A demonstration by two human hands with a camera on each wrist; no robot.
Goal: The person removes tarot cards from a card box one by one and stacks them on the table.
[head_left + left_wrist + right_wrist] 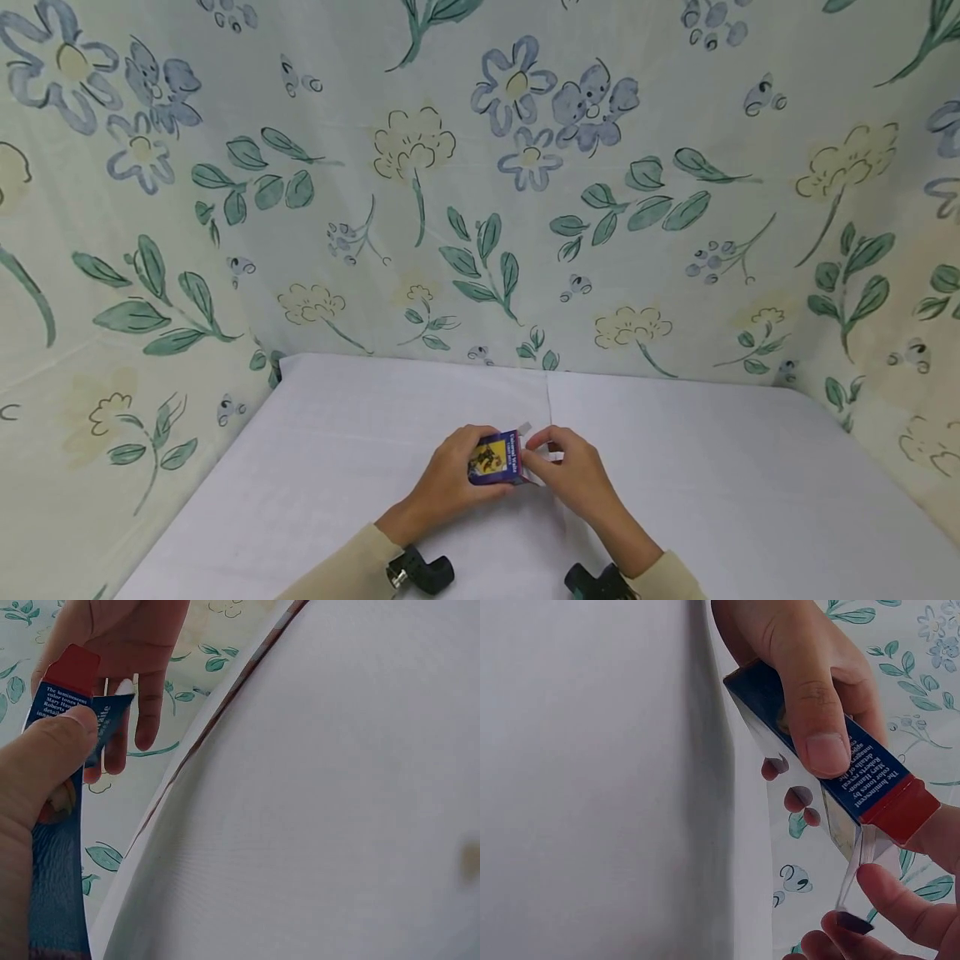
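My left hand (459,468) grips a small blue tarot card box (491,458), its thumb lying along the box's narrow printed side. The end of the box toward the right is open, with a red flap (904,810) sticking out. Pale card edges (867,844) show in the mouth, and a white side flap with a dark tip (853,922) hangs out. My right hand (576,468) is at this open end, one fingertip against the card edges and others around the loose flap. In the left wrist view, its lower fingers (148,712) extend loosely behind the box.
Under the hands lies a white-covered table (360,417), its far edge meeting a hanging floral cloth (480,250). The same cloth encloses the left and right sides. Black wrist cameras (422,573) sit at both sleeves.
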